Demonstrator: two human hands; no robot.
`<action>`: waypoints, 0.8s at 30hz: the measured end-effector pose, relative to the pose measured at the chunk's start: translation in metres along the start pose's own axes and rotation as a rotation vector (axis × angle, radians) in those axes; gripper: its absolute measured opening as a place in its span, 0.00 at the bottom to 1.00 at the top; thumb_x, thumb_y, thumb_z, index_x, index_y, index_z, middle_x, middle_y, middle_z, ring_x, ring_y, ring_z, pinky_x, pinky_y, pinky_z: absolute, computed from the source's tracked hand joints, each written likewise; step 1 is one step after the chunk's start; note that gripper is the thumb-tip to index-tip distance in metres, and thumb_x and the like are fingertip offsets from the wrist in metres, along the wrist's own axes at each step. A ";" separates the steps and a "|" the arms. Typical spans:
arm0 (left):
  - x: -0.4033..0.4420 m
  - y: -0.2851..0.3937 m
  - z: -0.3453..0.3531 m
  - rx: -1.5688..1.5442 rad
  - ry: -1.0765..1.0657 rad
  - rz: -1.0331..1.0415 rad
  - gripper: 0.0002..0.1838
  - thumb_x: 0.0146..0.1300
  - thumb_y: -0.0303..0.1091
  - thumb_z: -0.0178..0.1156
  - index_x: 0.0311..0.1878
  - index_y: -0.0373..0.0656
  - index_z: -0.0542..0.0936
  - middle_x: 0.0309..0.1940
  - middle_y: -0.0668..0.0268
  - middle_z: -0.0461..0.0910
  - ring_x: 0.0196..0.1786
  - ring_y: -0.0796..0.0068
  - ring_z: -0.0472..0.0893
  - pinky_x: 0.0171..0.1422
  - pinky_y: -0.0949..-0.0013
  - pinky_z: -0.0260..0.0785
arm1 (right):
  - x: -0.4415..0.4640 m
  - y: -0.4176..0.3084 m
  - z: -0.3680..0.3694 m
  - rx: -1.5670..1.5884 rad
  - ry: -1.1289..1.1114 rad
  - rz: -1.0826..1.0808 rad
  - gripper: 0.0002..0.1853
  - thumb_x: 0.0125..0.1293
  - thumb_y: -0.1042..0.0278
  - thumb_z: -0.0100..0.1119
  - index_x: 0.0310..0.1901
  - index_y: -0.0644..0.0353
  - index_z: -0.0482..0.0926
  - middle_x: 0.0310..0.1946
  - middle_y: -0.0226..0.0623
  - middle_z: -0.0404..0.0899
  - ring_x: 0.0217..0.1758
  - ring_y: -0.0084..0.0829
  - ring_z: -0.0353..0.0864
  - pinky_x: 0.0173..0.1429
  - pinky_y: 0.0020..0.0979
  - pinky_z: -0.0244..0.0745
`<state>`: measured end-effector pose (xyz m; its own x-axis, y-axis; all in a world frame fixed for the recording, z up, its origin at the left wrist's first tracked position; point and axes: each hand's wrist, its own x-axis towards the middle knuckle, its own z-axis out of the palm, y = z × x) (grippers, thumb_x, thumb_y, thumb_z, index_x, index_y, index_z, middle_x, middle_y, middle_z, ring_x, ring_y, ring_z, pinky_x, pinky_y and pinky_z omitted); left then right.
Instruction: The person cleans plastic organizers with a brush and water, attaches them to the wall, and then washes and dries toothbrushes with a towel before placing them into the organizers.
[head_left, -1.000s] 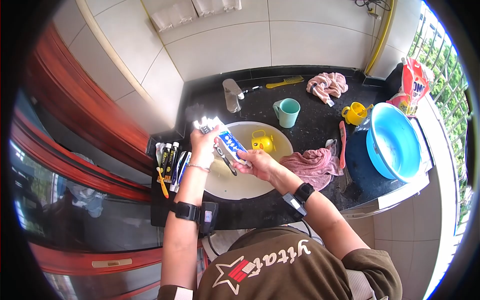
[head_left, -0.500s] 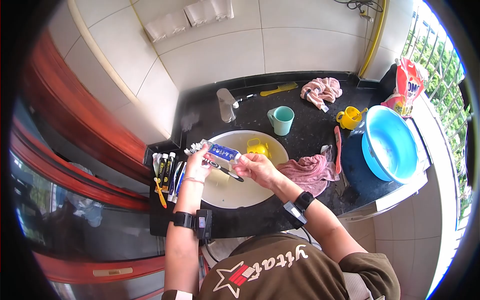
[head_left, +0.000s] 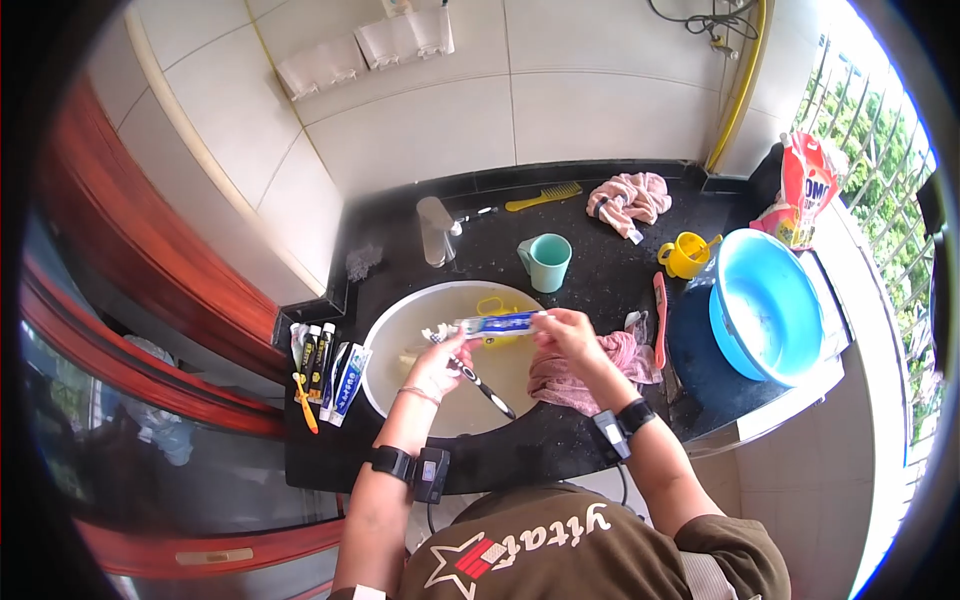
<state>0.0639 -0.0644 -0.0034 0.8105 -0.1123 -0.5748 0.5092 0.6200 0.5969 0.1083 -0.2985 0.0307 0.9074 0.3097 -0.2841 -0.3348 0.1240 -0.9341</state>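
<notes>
My left hand (head_left: 432, 374) is closed around a black-and-white toothbrush (head_left: 488, 394), its white head up and its handle slanting down over the sink. The same fingers pinch one end of a blue-and-white toothpaste tube (head_left: 503, 324). At the tube's other end, my right hand (head_left: 568, 336) grips it with fingertips; whether the cap is on is hidden. Both hands are above the white sink basin (head_left: 385, 335). A yellow cup (head_left: 497, 306) inside the basin is partly covered by the tube. Beside my right wrist lies a pink towel (head_left: 566, 380).
Toothpaste tubes (head_left: 348, 384) and a yellow toothbrush (head_left: 305, 404) lie on the left. Behind the basin are a faucet (head_left: 436, 232), a green mug (head_left: 548, 264) and a yellow comb (head_left: 545, 197). Rightward stand a yellow mug (head_left: 686, 256), a blue basin (head_left: 735, 330) and a detergent bag (head_left: 803, 185).
The toothpaste tube has swung nearly level, and both hands have moved right in view. My right hand is farther from my left. The toothbrush handle now points more steeply down.
</notes>
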 end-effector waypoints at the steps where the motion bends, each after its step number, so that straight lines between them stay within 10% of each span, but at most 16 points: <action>1: 0.001 -0.001 0.000 -0.030 -0.019 -0.034 0.14 0.61 0.38 0.59 0.42 0.37 0.72 0.30 0.64 0.75 0.22 0.86 0.70 0.26 0.82 0.66 | 0.003 -0.001 -0.023 0.029 0.052 0.022 0.11 0.59 0.64 0.59 0.36 0.64 0.77 0.22 0.27 0.73 0.21 0.16 0.70 0.25 0.18 0.68; 9: -0.020 0.001 0.006 -0.185 -0.108 -0.022 0.11 0.59 0.25 0.57 0.44 0.38 0.72 0.38 0.59 0.75 0.30 0.78 0.74 0.37 0.74 0.71 | 0.033 -0.018 -0.157 0.447 0.440 -0.079 0.14 0.64 0.65 0.54 0.41 0.70 0.69 0.30 0.43 0.78 0.25 0.28 0.79 0.29 0.23 0.78; 12: -0.034 0.003 0.026 -0.058 -0.111 0.066 0.09 0.60 0.25 0.56 0.44 0.39 0.72 0.37 0.58 0.75 0.29 0.78 0.74 0.37 0.74 0.71 | 0.043 0.011 -0.148 0.639 0.168 0.193 0.15 0.65 0.66 0.52 0.43 0.71 0.68 0.35 0.50 0.78 0.29 0.33 0.80 0.32 0.26 0.79; 16: -0.011 -0.008 0.026 0.357 -0.047 0.106 0.07 0.62 0.28 0.55 0.43 0.43 0.70 0.36 0.62 0.75 0.29 0.81 0.73 0.27 0.74 0.69 | 0.033 0.012 -0.022 0.552 -0.082 0.119 0.16 0.65 0.66 0.50 0.49 0.70 0.70 0.45 0.47 0.75 0.42 0.33 0.78 0.50 0.31 0.74; 19: 0.002 -0.022 0.042 0.468 -0.019 0.179 0.13 0.60 0.27 0.57 0.48 0.43 0.68 0.36 0.66 0.74 0.28 0.82 0.73 0.24 0.76 0.65 | 0.008 -0.005 0.081 -0.154 -0.206 -0.211 0.24 0.64 0.59 0.50 0.61 0.57 0.65 0.59 0.38 0.67 0.58 0.33 0.68 0.62 0.34 0.60; 20: 0.005 -0.023 0.044 0.408 -0.012 0.222 0.16 0.60 0.27 0.57 0.50 0.43 0.68 0.36 0.67 0.73 0.28 0.82 0.73 0.25 0.77 0.64 | 0.037 0.028 0.093 -0.866 -0.030 -0.682 0.21 0.63 0.56 0.50 0.55 0.57 0.72 0.58 0.43 0.68 0.54 0.37 0.72 0.58 0.34 0.65; 21: -0.004 -0.012 0.047 0.318 -0.088 0.264 0.21 0.58 0.24 0.57 0.55 0.44 0.64 0.35 0.68 0.73 0.27 0.80 0.73 0.27 0.78 0.64 | 0.039 0.023 0.097 -0.736 -0.058 -0.822 0.16 0.62 0.55 0.51 0.42 0.58 0.79 0.45 0.47 0.76 0.41 0.44 0.78 0.45 0.35 0.73; 24: -0.041 -0.004 0.053 0.663 -0.146 0.258 0.23 0.56 0.21 0.55 0.55 0.43 0.64 0.34 0.65 0.74 0.30 0.80 0.75 0.27 0.77 0.67 | 0.030 0.000 0.096 -0.717 -0.170 -0.504 0.18 0.63 0.53 0.51 0.29 0.59 0.79 0.27 0.43 0.79 0.26 0.45 0.78 0.33 0.36 0.73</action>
<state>0.0437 -0.1034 0.0477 0.9352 -0.1573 -0.3172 0.3276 0.0445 0.9438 0.1113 -0.1982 0.0427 0.8350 0.5200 0.1798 0.3849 -0.3185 -0.8663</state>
